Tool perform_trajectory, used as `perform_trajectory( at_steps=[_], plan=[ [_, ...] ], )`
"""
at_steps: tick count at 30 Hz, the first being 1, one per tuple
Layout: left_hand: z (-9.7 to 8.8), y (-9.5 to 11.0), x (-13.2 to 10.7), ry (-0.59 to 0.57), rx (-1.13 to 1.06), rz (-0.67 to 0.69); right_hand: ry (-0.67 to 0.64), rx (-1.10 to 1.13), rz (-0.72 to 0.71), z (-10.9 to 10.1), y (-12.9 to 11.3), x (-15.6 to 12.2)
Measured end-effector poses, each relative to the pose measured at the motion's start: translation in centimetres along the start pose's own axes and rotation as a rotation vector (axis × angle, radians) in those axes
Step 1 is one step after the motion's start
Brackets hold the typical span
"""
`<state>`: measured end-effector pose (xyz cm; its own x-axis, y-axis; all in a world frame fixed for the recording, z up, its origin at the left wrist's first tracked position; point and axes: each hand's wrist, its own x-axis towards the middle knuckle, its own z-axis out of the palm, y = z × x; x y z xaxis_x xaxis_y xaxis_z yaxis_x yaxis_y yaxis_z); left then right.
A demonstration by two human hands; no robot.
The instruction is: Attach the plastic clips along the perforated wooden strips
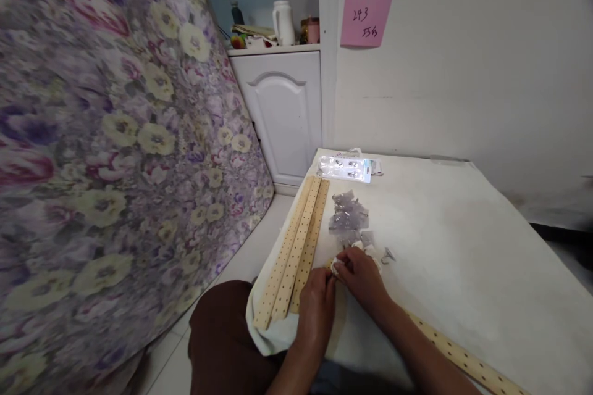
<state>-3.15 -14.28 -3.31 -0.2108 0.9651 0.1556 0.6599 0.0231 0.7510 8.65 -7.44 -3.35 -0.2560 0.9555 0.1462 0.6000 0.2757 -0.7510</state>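
My left hand [319, 293] is closed, its fingertips meeting those of my right hand. What it pinches is hidden by the fingers. My right hand [364, 278] pinches a small white piece [335, 266], whose exact kind is not clear. A perforated wooden strip [456, 349] passes beneath my right forearm. Just beyond the fingers lie small clear plastic bags [349, 216] with metal bits inside. A loose metal hook [388, 255] rests right of my right hand. Several more perforated strips [301, 241] lie side by side to the left of my left hand.
A white cloth covers the table [445, 216]. Clear blister packs [345, 168] lie at its far edge. A flowered curtain [139, 123] hangs on the left, and a white cabinet [287, 108] stands behind. On the wall is a pink note [368, 15].
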Motion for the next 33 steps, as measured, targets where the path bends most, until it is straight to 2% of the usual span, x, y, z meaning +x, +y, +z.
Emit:
perform_trajectory(
  at_steps=[17,33],
  plan=[
    [0.13,0.08,0.16,0.005,0.028,0.002,0.000,-0.029,0.031,0.07,-0.09,0.37],
    [0.09,0.10,0.02,0.013,0.006,0.018,0.050,-0.031,-0.038,0.23,-0.02,-0.18]
  ],
)
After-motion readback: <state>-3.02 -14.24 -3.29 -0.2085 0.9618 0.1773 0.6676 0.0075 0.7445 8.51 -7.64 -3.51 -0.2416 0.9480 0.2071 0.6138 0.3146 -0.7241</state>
